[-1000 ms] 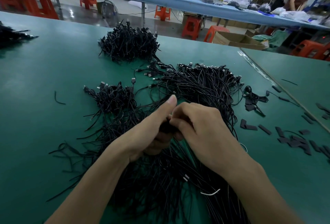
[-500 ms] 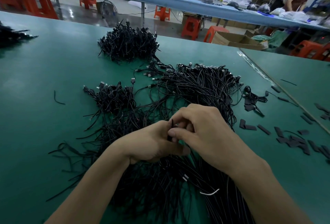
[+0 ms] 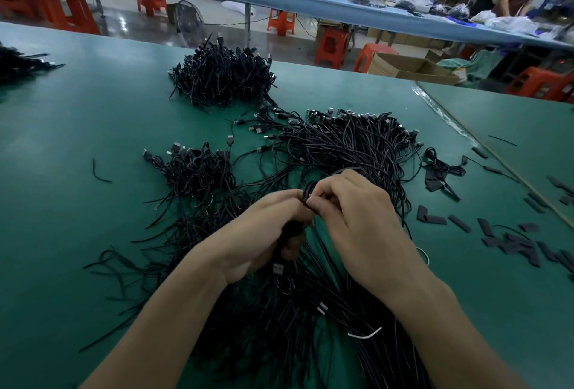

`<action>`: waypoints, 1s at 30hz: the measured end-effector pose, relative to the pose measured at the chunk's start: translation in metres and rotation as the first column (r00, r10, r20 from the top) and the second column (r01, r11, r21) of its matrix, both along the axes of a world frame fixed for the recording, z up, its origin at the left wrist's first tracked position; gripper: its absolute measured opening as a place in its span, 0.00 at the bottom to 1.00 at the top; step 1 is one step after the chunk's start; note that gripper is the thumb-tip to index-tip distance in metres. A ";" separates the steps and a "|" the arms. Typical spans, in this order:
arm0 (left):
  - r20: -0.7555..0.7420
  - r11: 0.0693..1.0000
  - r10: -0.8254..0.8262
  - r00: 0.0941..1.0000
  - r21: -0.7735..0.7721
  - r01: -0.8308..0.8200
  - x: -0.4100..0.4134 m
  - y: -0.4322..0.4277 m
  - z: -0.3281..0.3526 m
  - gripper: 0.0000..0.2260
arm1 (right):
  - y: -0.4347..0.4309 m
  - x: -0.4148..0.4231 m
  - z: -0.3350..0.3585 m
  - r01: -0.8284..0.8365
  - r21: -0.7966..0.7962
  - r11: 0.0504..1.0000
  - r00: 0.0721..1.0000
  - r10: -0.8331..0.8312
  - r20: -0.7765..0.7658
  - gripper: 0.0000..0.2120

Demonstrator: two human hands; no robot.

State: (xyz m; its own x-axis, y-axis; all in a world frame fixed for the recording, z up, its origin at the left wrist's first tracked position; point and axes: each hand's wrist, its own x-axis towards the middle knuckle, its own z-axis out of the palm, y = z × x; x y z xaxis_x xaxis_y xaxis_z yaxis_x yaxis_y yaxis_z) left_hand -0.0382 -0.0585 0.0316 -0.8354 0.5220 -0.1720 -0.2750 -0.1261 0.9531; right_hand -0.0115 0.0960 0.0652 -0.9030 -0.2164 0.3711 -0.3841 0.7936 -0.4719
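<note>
Both hands work one black cable (image 3: 291,228) just above the near heap (image 3: 279,326) of loose cables, at the centre of the green counter (image 3: 77,202). The left hand (image 3: 257,239) is closed round the gathered turns of the cable, its fingers (image 3: 293,249) curled tight. The cable's USB plug (image 3: 278,269) pokes out below the palm toward 6 o'clock. The right hand (image 3: 360,224) meets it from 3 o'clock, fingers (image 3: 320,202) bent and pinching the strand at the top of the coil. A loop arcs over its knuckles toward 12 o'clock.

A second ago the left thumb stood straight up beside the right hand. Half a second ago it had folded across the bundle. Now it is tucked under the coil, and the plug has come into view beneath the hand. I judge that another turn has been laid on, so the coil is close to wound and wants tying off next.

From the hands, a far heap (image 3: 222,78) of bundled cables lies at 11 o'clock and a smaller heap (image 3: 195,171) at 10 o'clock. Unsorted cables (image 3: 351,146) spread at 1 o'clock. Black strips (image 3: 512,239) lie at 3 o'clock, well apart from the hands, and may be the wraps. Fetching one would take the right hand off the cable, so the left would have to keep the coil from springing open.
</note>
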 end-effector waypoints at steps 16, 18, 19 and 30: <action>-0.681 0.835 0.249 0.689 -0.210 -0.509 -0.001 0.001 -0.005 0.07 | -0.011 -0.003 -0.025 0.208 -0.731 0.650 0.970 -0.039 0.241 0.09; -0.662 0.852 0.175 0.729 -0.269 -0.449 0.000 0.002 -0.004 0.02 | -0.011 -0.004 -0.026 0.172 -0.710 0.683 0.979 -0.038 0.202 0.10; -0.646 0.854 0.153 0.748 -0.294 -0.429 0.001 0.003 -0.004 0.02 | -0.010 -0.005 -0.027 0.159 -0.693 0.703 0.983 -0.043 0.181 0.10; -0.733 0.845 0.205 0.649 -0.203 -0.495 0.005 0.007 -0.006 0.08 | -0.009 -0.005 -0.027 0.211 -0.733 0.647 0.961 -0.001 0.275 0.09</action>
